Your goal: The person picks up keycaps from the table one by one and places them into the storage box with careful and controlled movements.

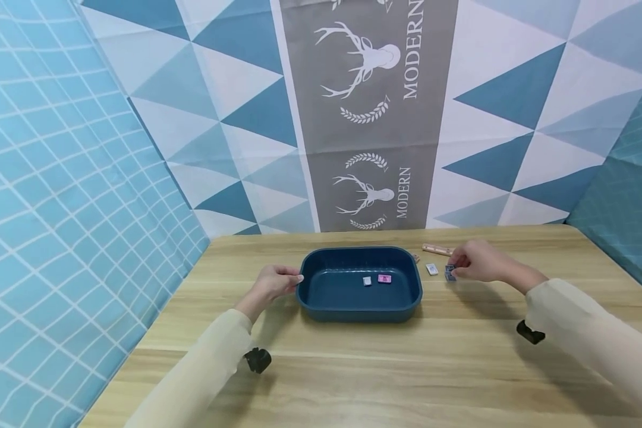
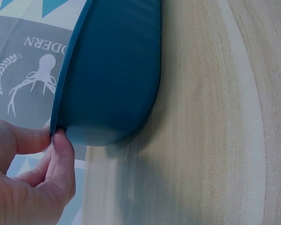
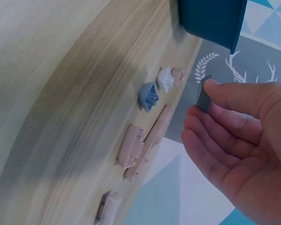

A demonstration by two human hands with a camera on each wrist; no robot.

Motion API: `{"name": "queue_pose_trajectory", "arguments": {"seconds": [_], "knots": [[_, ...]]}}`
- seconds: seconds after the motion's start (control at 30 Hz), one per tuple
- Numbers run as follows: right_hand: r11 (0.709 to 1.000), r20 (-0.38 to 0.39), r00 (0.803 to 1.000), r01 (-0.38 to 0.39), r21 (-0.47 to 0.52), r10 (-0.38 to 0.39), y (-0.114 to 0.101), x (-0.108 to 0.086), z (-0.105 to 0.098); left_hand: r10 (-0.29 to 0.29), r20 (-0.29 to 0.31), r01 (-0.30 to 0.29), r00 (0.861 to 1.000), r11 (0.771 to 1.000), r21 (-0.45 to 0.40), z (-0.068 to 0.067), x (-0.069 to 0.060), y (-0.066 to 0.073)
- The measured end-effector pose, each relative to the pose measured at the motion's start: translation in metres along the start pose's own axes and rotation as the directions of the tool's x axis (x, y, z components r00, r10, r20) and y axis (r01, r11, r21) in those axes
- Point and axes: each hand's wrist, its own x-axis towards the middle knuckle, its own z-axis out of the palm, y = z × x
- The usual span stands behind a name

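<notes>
A dark blue plastic basin [image 1: 361, 315] stands on the table. My left hand [image 1: 270, 284] pinches its left rim between thumb and fingers, plainly seen in the left wrist view. Inside the basin lie a white keycap [image 1: 367, 281] and a pink keycap [image 1: 384, 279]. To the right of the basin, my right hand [image 1: 478, 261] pinches a small dark grey-blue keycap [image 3: 203, 97] between thumb and fingers, above the tabletop. A blue-grey keycap [image 3: 149, 97] rests on its side or underside on the table near that hand, beside a white keycap [image 3: 165, 80].
A long pink space bar [image 1: 437, 249] lies near the table's back edge. In the right wrist view a wide pink keycap [image 3: 131, 146], another pale pink keycap [image 3: 111, 208] and a small pink one [image 3: 178, 76] lie around it. Patterned cloth [image 1: 235, 119] hangs behind the table.
</notes>
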Motion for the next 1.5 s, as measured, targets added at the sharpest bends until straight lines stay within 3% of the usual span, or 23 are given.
{"name": "queue_pose_trajectory", "arguments": {"seconds": [0.47, 0.83, 1.5], "knots": [[1.000, 0.040, 0.999, -0.016, -0.019, 0.017, -0.012, 0.014, -0.015, 0.017, -0.008, -0.017, 1.000, 1.000, -0.026, 0.002, 0.001, 0.001], [0.999, 0.014, 0.999, -0.040, 0.010, 0.039, -0.021, 0.005, -0.004, 0.006, -0.010, -0.006, 1.000, 1.000, -0.001, 0.012, -0.003, -0.012], [1.000, 0.000, 1.000, 0.025, -0.015, -0.025, -0.035, 0.027, -0.023, 0.027, -0.024, -0.028, 0.999, 0.999, -0.032, 0.002, -0.003, 0.000]]}}
